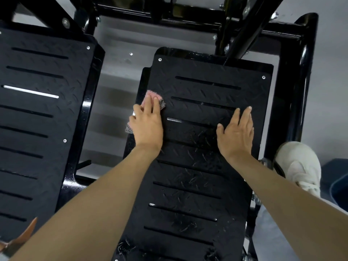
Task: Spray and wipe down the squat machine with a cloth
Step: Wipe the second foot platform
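Note:
The squat machine's right footplate (207, 87) is black tread metal with long slots, filling the middle of the view. My left hand (147, 122) lies flat on its left edge, fingers straight, pressing a pink and grey cloth (152, 95) against the plate. Most of the cloth is hidden under the hand; its pink end and a grey corner stick out. My right hand (236, 132) rests flat on the plate further right, fingers straight and spread, holding nothing. No spray bottle is in view.
A second slotted footplate (37, 113) lies to the left, across a gap showing grey floor (116, 76). Black frame tubes (293, 76) run along the top and right side. A white shoe (299, 164) stands beside the frame at right.

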